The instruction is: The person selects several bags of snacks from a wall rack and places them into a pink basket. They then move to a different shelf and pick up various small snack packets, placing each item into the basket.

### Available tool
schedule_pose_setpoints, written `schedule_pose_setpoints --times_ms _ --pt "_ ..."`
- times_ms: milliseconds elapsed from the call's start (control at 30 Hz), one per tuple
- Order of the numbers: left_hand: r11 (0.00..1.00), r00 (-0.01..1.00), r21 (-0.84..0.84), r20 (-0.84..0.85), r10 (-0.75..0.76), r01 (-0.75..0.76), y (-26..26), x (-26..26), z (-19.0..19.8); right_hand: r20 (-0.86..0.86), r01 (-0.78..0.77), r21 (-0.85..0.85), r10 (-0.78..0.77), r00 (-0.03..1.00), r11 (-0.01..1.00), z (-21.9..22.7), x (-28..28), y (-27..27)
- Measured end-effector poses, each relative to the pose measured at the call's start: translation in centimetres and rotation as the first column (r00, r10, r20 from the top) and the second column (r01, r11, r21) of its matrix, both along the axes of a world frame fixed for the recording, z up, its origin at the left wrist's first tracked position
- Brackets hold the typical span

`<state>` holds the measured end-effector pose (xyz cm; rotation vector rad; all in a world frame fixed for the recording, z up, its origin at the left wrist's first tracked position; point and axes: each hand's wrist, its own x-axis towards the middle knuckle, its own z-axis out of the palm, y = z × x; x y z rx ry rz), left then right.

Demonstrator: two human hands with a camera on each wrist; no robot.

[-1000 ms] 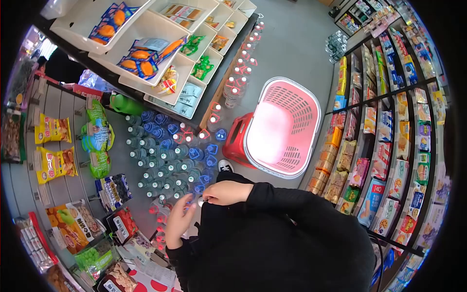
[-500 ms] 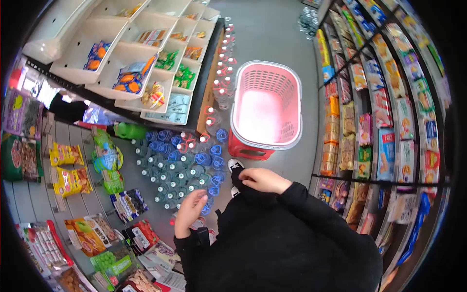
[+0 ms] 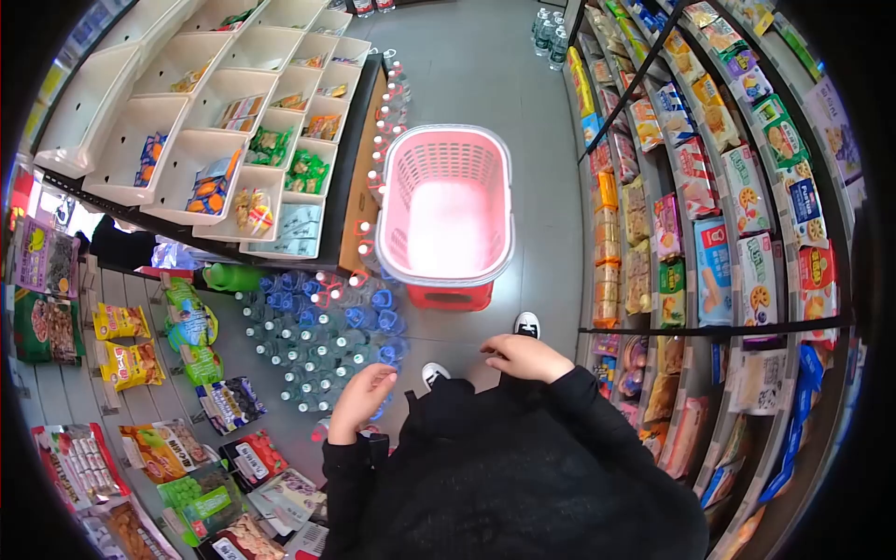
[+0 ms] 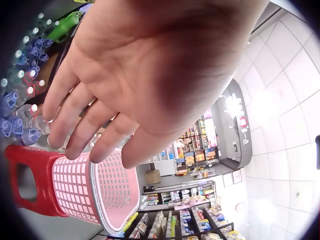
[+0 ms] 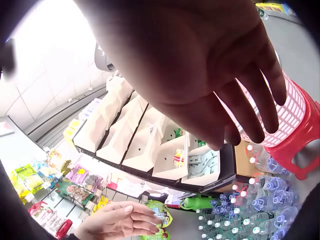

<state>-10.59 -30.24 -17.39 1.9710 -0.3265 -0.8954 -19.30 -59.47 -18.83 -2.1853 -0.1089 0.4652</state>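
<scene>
Presumably pre-grasp: left hand [image 3: 362, 397] and right hand [image 3: 527, 357] are empty, fingers slightly spread. Basket [image 3: 448, 224] sits atop red stool [image 3: 450, 298]; lifting it likely calls for gripping opposite rims.

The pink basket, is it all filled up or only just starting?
Done: the basket stands on a red stool. In hand: nothing; the left hand and right hand are open and empty. Left to do: probably all the filling, since nothing shows inside the basket.
</scene>
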Motion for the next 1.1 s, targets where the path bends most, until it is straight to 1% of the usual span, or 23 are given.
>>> schedule_pose_setpoints --times_ms 33,67,133,167,233,267,300,367,400,433,467,500,567,633,667,733,800,833,900,967,1000,1033,1100 --pt "0.998 0.998 0.017 0.025 -0.053 0.052 -1.8 0.3 0.1 -0.010 0.022 0.036 -0.022 1.000 0.999 0.4 -0.3 -1.5" --pt "0.998 0.998 0.012 0.032 -0.055 0.055 -3.9 0.7 0.3 -0.013 0.065 0.056 -0.064 0.998 0.996 0.8 -0.8 -3.2" --pt "0.979 0.979 0.082 0.065 -0.194 0.188 -9.0 1.3 0.6 -0.050 0.125 0.070 -0.122 0.991 0.990 1.3 -1.8 -7.6" --pt "0.981 0.980 0.068 0.076 -0.184 0.179 -11.8 1.5 -0.1 -0.073 0.141 0.070 -0.136 0.988 0.987 0.7 -2.3 -10.1" --pt "0.972 0.971 0.024 0.047 -0.234 0.233 -17.6 1.9 -1.2 -0.047 0.181 0.004 -0.180 0.983 0.984 1.2 -3.2 -15.0" --pt "0.958 0.954 0.027 0.089 -0.287 0.285 -20.7 2.0 -1.1 -0.051 0.228 0.009 -0.227 0.972 0.974 0.7 -3.6 -17.3" --pt "0.962 0.959 0.037 0.083 -0.273 0.270 -23.7 2.0 -0.6 -0.029 0.232 -0.025 -0.233 0.972 0.972 1.7 -3.6 -19.5" --pt "0.887 0.864 0.043 0.207 -0.459 0.461 -29.0 2.3 0.5 -0.151 0.335 -0.013 -0.333 0.931 0.942 2.6 -3.5 -23.2" --pt "0.899 0.876 0.040 0.207 -0.435 0.436 -30.7 2.4 0.7 -0.096 0.317 -0.013 -0.316 0.944 0.948 2.5 -3.4 -24.9" --pt "0.889 0.876 -0.002 0.170 -0.451 0.458 -32.3 2.6 0.9 -0.095 0.285 -0.017 -0.286 0.954 0.958 2.3 -3.2 -26.4" --pt "0.880 0.875 -0.042 0.136 -0.464 0.473 -33.5 2.9 1.1 -0.105 0.313 0.057 -0.306 0.946 0.948 2.0 -2.9 -27.8" --pt "0.899 0.893 -0.037 0.133 -0.429 0.437 -34.2 3.3 1.2 -0.123 0.337 0.136 -0.322 0.939 0.931 1.6 -2.4 -28.9" --pt "0.935 0.937 -0.070 -0.014 -0.350 0.348 -34.6 4.2 1.4 -0.138 0.282 0.182 -0.260 0.956 0.942 1.0 -0.3 -30.9" --pt "0.951 0.952 -0.041 -0.013 -0.307 0.306 -34.4 5.2 0.8 -0.215 0.274 0.191 -0.232 0.949 0.943 0.7 2.2 -32.2" --pt "0.967 0.967 -0.037 -0.034 -0.254 0.253 -34.3 5.8 0.9 -0.161 0.234 0.182 -0.206 0.965 0.955 0.4 3.7 -32.8" --pt "0.988 0.985 -0.019 -0.072 -0.154 0.153 -34.6 7.4 1.0 -0.127 0.183 0.210 -0.159 0.979 0.961 1.1 7.2 -33.5" --pt "0.994 0.990 0.015 -0.083 -0.111 0.113 -35.0 9.7 0.1 -0.067 0.090 0.237 -0.076 0.995 0.967 2.1 11.1 -34.5" --pt "0.996 0.993 0.046 -0.089 -0.073 0.077 -35.6 11.1 -0.3 -0.066 0.087 0.227 -0.073 0.995 0.970 2.5 12.9 -35.1" --pt "0.999 0.996 0.021 -0.083 -0.038 0.040 -37.2 13.9 -1.3 -0.008 -0.031 0.200 0.033 0.999 0.979 3.1 16.8 -36.5" --pt "0.992 0.994 -0.117 -0.095 0.045 -0.056 -39.0 17.1 -3.5 -0.019 -0.100 0.170 0.105 0.994 0.980 3.0 20.7 -38.6" --pt "0.989 0.999 -0.141 -0.012 0.050 -0.051 -39.8 18.9 -5.9 -0.039 -0.120 0.139 0.127 0.991 0.983 2.5 22.6 -39.9" --pt "0.984 0.999 -0.169 -0.002 0.054 -0.053 -41.3 21.5 -5.7 -0.068 -0.141 0.110 0.149 0.986 0.984 2.3 24.7 -41.1" --pt "0.999 1.000 -0.041 0.016 0.016 -0.016 -43.6 24.8 -5.0 -0.130 -0.147 0.076 0.156 0.979 0.986 3.0 28.5 -43.3"
